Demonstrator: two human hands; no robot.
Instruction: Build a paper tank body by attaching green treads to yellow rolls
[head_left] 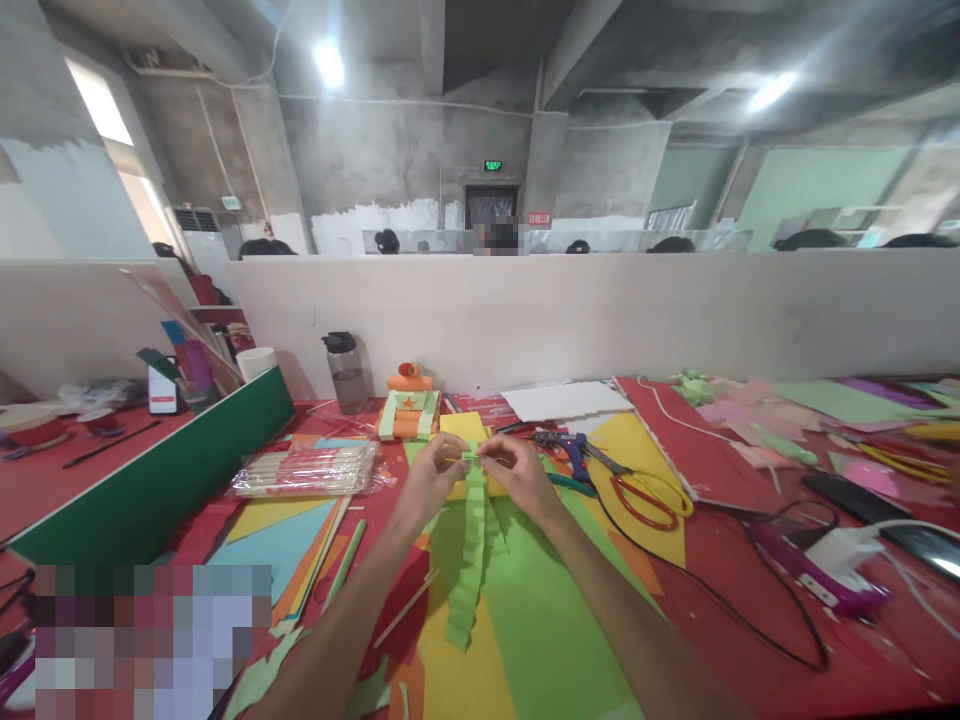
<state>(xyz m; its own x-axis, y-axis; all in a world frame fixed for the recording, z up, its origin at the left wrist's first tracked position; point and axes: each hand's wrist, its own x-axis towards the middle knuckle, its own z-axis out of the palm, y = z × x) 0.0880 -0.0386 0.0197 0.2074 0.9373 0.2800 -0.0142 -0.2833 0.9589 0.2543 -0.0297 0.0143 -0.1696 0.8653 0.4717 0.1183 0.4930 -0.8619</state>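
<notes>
Both hands meet at the middle of the table, pinching the upper end of a light green paper strip [469, 560]. My left hand [437, 470] closes thumb and fingertips on its left side. On the other side, the fingers of my right hand [521, 472] are closed on the same end. The strip hangs down with creases along its length. Beneath it lie green paper [555, 600] and yellow paper [457, 670]. Just behind the hands stands an orange and pale green paper model [409, 405] with a star on it.
Right of my hands lie a blue glue gun [576, 455] and scissors [652, 500], with a black cord trailing. A purple power strip [817, 570] sits further right. Leftward are wrapped sticks [304, 470], a water bottle [346, 375] and a green divider [165, 465]. A white partition [570, 315] runs behind.
</notes>
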